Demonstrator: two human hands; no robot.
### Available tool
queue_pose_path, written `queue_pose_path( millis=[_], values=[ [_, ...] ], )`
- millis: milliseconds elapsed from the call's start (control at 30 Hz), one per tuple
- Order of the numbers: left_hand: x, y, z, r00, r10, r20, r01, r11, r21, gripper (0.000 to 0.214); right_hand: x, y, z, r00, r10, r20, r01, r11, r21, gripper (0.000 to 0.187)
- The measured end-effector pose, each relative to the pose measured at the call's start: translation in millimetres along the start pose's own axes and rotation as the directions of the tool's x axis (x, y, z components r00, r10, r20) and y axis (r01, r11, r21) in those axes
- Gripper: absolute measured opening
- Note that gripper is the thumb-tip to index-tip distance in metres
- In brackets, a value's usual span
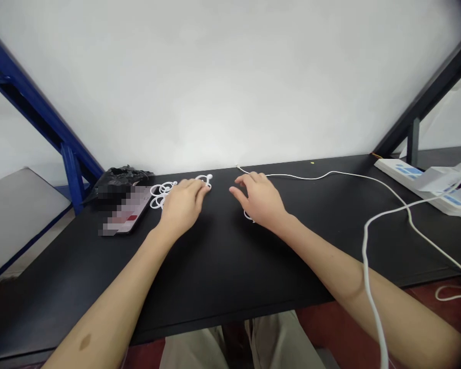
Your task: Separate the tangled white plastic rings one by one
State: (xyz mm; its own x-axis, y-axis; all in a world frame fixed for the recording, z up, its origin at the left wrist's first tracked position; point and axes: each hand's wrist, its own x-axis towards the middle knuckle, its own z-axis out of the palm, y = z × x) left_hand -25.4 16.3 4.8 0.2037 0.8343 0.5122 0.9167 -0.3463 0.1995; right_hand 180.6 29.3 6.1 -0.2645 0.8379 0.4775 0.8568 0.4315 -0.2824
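Observation:
My left hand [183,206] is over the black table, its thumb and fingers closed on a white ring [209,178] with a small knob, which sticks out past the fingertips. Several more white rings [157,190] lie in a cluster just left of this hand, partly covered by it. To the right, my right hand [260,199] hovers with thumb and index finger apart and nothing between them. Another white ring [247,216] shows at the lower edge of that hand, mostly hidden beneath it; whether they touch I cannot tell.
A flat phone-like object [134,207], partly blurred out, and a crumpled black plastic bag [117,182] lie at the left. White cable [332,173] runs across the right side, passing over my right forearm. At far right sits a white-and-blue device [418,179]. A white wall rises behind.

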Motion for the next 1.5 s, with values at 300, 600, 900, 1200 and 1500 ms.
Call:
queue_pose_path(
  millis=[300,600,900,1200,1500],
  values=[
    [0,-34,-4.3,0.947,-0.321,0.000,0.302,0.889,0.346,0.039,1,11,-2,0.949,0.174,0.262,-0.094,0.952,-0.291,0.029],
    [-4,-32,1.2,0.969,-0.245,-0.016,0.240,0.931,0.274,0.035,2,16,6,0.961,0.004,0.276,0.023,0.995,-0.095,0.023],
    [-4,8,13.5,0.994,0.101,0.047,-0.096,0.991,-0.094,0.023,8,17,12,0.995,-0.020,0.094,0.019,1.000,0.015,0.013],
    [-10,29,19.7,0.969,0.196,0.151,-0.144,0.943,-0.301,0.020,11,12,13,0.981,-0.018,-0.193,0.082,0.940,0.331,0.034],
    [-10,55,30.5,0.980,0.156,0.126,-0.080,0.881,-0.467,0.014,3,-8,7,0.978,0.029,-0.208,0.087,0.847,0.524,0.044]
  ],
)
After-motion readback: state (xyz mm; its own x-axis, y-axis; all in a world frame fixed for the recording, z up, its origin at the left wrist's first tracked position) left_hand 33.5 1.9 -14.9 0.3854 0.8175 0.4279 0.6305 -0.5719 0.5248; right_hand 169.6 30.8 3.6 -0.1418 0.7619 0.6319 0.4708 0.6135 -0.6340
